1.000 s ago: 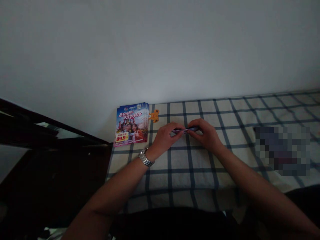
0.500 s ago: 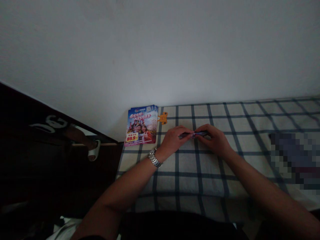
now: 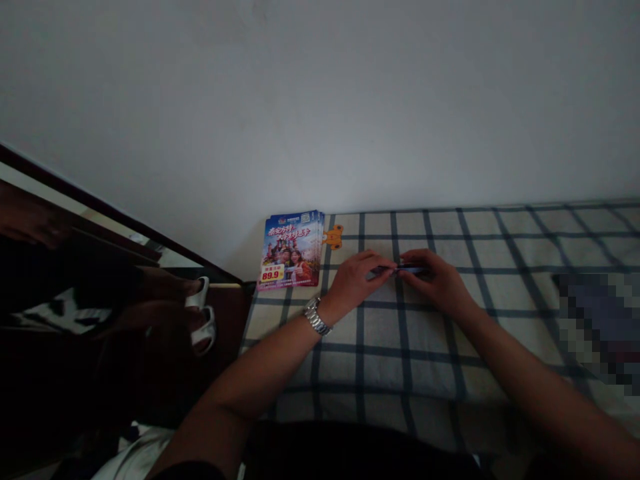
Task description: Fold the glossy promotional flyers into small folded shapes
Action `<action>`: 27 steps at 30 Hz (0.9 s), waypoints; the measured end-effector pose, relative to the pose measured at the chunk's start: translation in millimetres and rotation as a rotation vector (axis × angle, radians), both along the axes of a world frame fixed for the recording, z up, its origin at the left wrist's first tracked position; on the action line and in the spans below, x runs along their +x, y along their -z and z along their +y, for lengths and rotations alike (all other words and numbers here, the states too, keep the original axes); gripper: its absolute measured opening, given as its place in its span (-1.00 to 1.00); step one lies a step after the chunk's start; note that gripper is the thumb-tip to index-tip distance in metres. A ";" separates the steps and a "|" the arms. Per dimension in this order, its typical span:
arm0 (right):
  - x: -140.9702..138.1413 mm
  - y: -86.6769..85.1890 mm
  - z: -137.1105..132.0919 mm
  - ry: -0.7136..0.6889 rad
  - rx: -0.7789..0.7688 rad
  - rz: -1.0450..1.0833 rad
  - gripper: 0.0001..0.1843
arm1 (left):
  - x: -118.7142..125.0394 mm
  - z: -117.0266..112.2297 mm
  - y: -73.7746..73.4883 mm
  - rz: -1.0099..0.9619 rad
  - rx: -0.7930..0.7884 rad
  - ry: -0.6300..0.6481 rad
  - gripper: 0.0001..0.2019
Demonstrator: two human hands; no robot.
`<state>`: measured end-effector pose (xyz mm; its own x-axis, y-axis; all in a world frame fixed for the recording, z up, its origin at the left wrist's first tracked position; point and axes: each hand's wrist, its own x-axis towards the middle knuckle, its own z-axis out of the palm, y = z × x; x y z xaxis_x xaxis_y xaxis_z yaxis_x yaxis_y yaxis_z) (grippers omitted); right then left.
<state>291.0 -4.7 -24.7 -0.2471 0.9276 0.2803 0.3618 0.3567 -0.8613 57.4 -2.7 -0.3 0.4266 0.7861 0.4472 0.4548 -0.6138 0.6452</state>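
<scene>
Between the fingertips of both hands is a small, narrow folded paper (image 3: 414, 269), bluish and mostly covered by the fingers. My left hand (image 3: 361, 277), with a metal watch (image 3: 317, 317) on its wrist, pinches one end. The other end is pinched by my right hand (image 3: 436, 281), and the fingertips of the two hands nearly meet. Left of my hands lies a stack of printed flyers (image 3: 290, 252), blue and pink, with "89.9" on the top one. A yellow bear-shaped figure (image 3: 333, 237) shows at the stack's right side.
A checked cloth (image 3: 380, 360) covers the surface under my hands, which meets a pale wall (image 3: 350, 120) at the back. A pixelated dark object (image 3: 600, 320) lies at the right. Beyond the left edge another person's legs and white sandals (image 3: 204, 330) show.
My hands keep pinching the folded paper, barely moved. The view has shifted slightly left. At the left, the other person has come further into view, with both sandals and a hand showing.
</scene>
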 end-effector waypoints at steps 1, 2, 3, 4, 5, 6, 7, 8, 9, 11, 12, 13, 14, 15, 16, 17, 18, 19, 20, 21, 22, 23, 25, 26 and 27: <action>0.3 0.3 0.0 0.000 -0.007 0.003 -0.62 | 0.0 0.0 0.1 -0.004 0.007 -0.005 -0.89; 0.5 0.2 0.0 0.002 -0.014 0.004 -0.62 | -0.1 0.0 0.1 -0.007 0.014 -0.007 -0.89; 0.5 -0.3 -0.1 0.002 -0.021 0.002 -0.63 | -0.1 0.0 0.0 -0.007 0.020 -0.007 -0.89; 0.5 -1.0 -0.2 0.002 -0.027 0.000 -0.64 | -0.2 -0.1 -0.1 -0.006 0.022 -0.004 -0.89; 0.3 -1.9 -0.2 0.002 -0.031 -0.003 -0.66 | -0.3 -0.1 -0.4 -0.004 0.020 0.000 -0.88; 0.1 -2.8 -0.3 0.003 -0.031 -0.007 -0.67 | -0.4 -0.2 -0.6 -0.003 0.014 0.005 -0.88; 0.0 -3.6 -0.3 0.005 -0.025 -0.010 -0.68 | -0.3 -0.3 -0.9 -0.007 0.006 0.010 -0.87; -0.2 -4.4 -0.2 0.009 -0.016 -0.010 -0.69 | -0.2 -0.3 -1.2 -0.016 0.000 0.011 -0.86; -0.3 -5.0 -0.1 0.015 -0.005 -0.010 -0.69 | -0.1 -0.2 -1.3 -0.029 -0.004 0.010 -0.84; -0.5 -5.9 0.2 0.022 0.013 -0.013 -0.70 | 0.0 0.0 -1.4 -0.052 -0.006 0.006 -0.82; -0.5 -6.3 0.3 0.025 0.019 -0.012 -0.71 | 0.0 0.2 -1.4 -0.058 -0.004 0.002 -0.81; -0.5 -6.6 0.4 0.027 0.022 -0.011 -0.71 | -0.3 0.5 -1.3 -0.057 -0.005 -0.002 -0.81; -0.6 -6.8 0.4 0.028 0.023 -0.006 -0.71 | -0.6 0.8 -1.2 -0.050 -0.007 -0.007 -0.81; -0.7 -6.9 0.3 0.029 0.023 0.000 -0.71 | -1.1 1.2 -1.2 -0.040 -0.011 -0.010 -0.82; -0.8 -7.0 0.1 0.028 0.022 0.005 -0.71 | -1.6 1.5 -1.1 -0.030 -0.015 -0.010 -0.83; -0.9 -7.0 -0.1 0.025 0.019 0.008 -0.71 | -2.0 1.9 -0.9 -0.021 -0.018 -0.007 -0.83; -1.1 -6.9 -0.3 0.020 0.014 0.009 -0.71 | -2.4 2.2 -0.7 -0.014 -0.018 -0.001 -0.85; -1.2 -6.7 -0.4 0.015 0.007 0.014 -0.71 | -2.5 2.4 -0.5 -0.009 -0.017 0.008 -0.86; -1.3 -6.4 -0.4 0.007 -0.001 0.024 -0.71 | -2.5 2.6 -0.1 -0.008 -0.015 0.014 -0.87; -1.3 -6.1 -0.3 0.000 -0.011 0.043 -0.70 | -2.4 2.7 0.3 -0.010 -0.014 0.016 -0.88; -1.3 -5.7 -0.1 -0.005 -0.022 0.070 -0.67 | -2.2 2.8 0.8 -0.013 -0.014 0.012 -0.90; -1.4 -5.4 0.3 -0.008 -0.034 0.101 -0.64 | -1.9 2.8 1.3 -0.016 -0.016 0.007 -0.90; -1.5 -5.1 1.1 -0.010 -0.051 0.157 -0.55 | -1.4 2.8 2.5 -0.024 -0.023 -0.007 -0.91; -1.6 -5.2 1.6 -0.008 -0.058 0.176 -0.53 | -1.2 2.8 2.9 -0.027 -0.024 -0.014 -0.91; -1.7 -5.5 1.9 -0.006 -0.064 0.189 -0.52 | -1.1 2.7 3.2 -0.031 -0.024 -0.017 -0.90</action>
